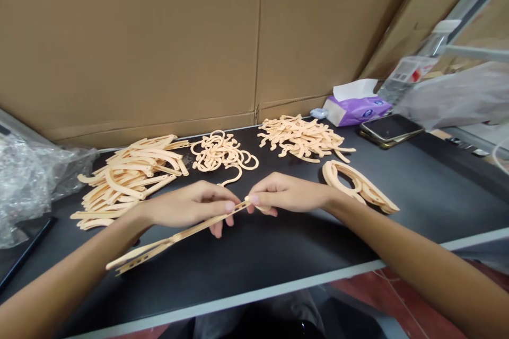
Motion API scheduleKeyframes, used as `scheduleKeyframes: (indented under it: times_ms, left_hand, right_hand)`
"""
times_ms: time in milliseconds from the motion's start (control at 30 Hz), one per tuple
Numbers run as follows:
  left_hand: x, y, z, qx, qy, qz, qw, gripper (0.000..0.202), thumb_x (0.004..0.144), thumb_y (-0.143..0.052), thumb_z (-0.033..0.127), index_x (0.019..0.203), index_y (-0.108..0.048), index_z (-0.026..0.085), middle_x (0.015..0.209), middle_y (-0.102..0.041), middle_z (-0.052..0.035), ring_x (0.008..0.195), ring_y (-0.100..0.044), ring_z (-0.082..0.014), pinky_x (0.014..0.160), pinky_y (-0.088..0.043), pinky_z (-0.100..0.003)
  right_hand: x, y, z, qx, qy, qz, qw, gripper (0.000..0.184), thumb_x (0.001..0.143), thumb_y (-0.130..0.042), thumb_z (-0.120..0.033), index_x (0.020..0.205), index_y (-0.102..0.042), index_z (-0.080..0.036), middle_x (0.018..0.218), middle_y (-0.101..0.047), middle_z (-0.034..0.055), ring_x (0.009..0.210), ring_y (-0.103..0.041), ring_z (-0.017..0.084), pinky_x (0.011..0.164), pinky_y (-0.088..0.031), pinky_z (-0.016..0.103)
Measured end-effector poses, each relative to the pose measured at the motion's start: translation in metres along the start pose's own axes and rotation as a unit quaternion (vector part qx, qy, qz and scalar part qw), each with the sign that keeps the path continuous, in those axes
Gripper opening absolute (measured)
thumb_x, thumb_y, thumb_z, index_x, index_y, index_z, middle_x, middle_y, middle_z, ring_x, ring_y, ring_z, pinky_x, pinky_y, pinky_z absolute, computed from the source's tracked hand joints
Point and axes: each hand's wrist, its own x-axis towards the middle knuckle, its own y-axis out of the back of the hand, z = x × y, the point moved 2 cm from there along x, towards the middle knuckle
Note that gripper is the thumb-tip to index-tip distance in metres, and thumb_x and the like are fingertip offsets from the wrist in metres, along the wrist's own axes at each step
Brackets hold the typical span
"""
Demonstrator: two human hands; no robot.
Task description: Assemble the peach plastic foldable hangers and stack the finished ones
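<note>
A peach-coloured plastic folding hanger slants across the front of the black table, its two arms parting slightly at the lower left. My left hand is closed around the slotted arm near its upper end. At that end my right hand pinches the tip, where a small peach piece shows under the fingers; its shape is mostly hidden. Just behind the hands lies a heap of hanger hooks, one hook apart from the rest. To the left is a pile of curved hanger arms.
Short peach plastic pieces are heaped at the back right. Stacked folded hangers lie by my right forearm. Farther right are purple tissues, a phone and a bottle. Clear plastic wrap sits left; cardboard stands behind.
</note>
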Motion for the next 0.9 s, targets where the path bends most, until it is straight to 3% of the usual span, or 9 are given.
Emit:
scheduleKeyframes:
  times_ms: [67, 133, 300, 533, 667, 900]
  left_hand:
    - [0.017, -0.01, 0.001, -0.015, 0.003, -0.028, 0.999, 0.027, 0.096, -0.056, 0.042, 0.096, -0.071, 0.02, 0.082, -0.072, -0.0039, 0.065, -0.07, -0.0158, 0.065, -0.055, -0.026]
    - [0.026, -0.014, -0.003, -0.027, -0.006, -0.014, 1.0, 0.026, 0.094, -0.058, 0.041, 0.088, -0.07, 0.019, 0.072, -0.066, 0.0, 0.056, -0.065, -0.012, 0.057, -0.049, -0.022]
    - [0.029, -0.016, -0.015, -0.045, -0.016, 0.047, 0.998, 0.031, 0.095, -0.056, 0.042, 0.091, -0.073, 0.017, 0.064, -0.058, 0.0018, 0.043, -0.047, -0.0075, 0.042, -0.036, -0.02]
    - [0.024, -0.017, -0.018, 0.008, 0.02, 0.069, 0.997, 0.039, 0.098, -0.05, 0.046, 0.092, -0.073, 0.015, 0.069, -0.061, 0.001, 0.047, -0.048, -0.0068, 0.045, -0.038, -0.018]
    - [0.024, -0.018, -0.017, 0.092, -0.014, 0.097, 0.991, 0.04, 0.098, -0.049, 0.041, 0.073, -0.066, 0.015, 0.062, -0.058, 0.0029, 0.052, -0.046, -0.0064, 0.048, -0.035, -0.017]
    - [0.025, -0.021, -0.019, 0.086, 0.002, 0.113, 0.99, 0.033, 0.098, -0.051, 0.04, 0.08, -0.066, 0.017, 0.065, -0.062, 0.0041, 0.051, -0.049, -0.0061, 0.05, -0.036, -0.017]
  right_hand:
    - [0.0, 0.002, 0.002, -0.014, -0.001, 0.0, 1.0, 0.054, 0.097, -0.048, -0.057, 0.064, -0.056, -0.016, 0.058, -0.049, -0.0037, 0.061, -0.047, 0.01, 0.066, -0.04, 0.027]
    - [-0.003, 0.006, 0.002, -0.04, -0.021, 0.011, 0.999, 0.053, 0.097, -0.049, -0.057, 0.064, -0.057, -0.016, 0.058, -0.051, -0.0035, 0.058, -0.045, 0.009, 0.061, -0.037, 0.026]
    - [-0.014, 0.018, -0.004, -0.101, -0.077, 0.08, 0.989, 0.038, 0.095, -0.057, -0.048, 0.08, -0.068, -0.015, 0.063, -0.059, -0.0025, 0.059, -0.049, 0.009, 0.055, -0.035, 0.023]
    - [-0.018, 0.022, -0.009, -0.118, -0.132, 0.039, 0.983, 0.037, 0.093, -0.059, -0.046, 0.076, -0.07, -0.015, 0.063, -0.061, -0.0016, 0.056, -0.046, 0.009, 0.052, -0.032, 0.024]
    - [-0.017, 0.021, -0.006, -0.117, -0.119, 0.033, 0.985, 0.032, 0.094, -0.058, -0.041, 0.076, -0.067, -0.016, 0.063, -0.059, -0.0037, 0.056, -0.044, 0.008, 0.052, -0.031, 0.023]
    - [-0.012, 0.016, -0.002, -0.167, -0.096, 0.027, 0.981, 0.031, 0.098, -0.051, -0.038, 0.076, -0.06, -0.017, 0.062, -0.045, -0.0064, 0.058, -0.04, 0.007, 0.055, -0.03, 0.022]
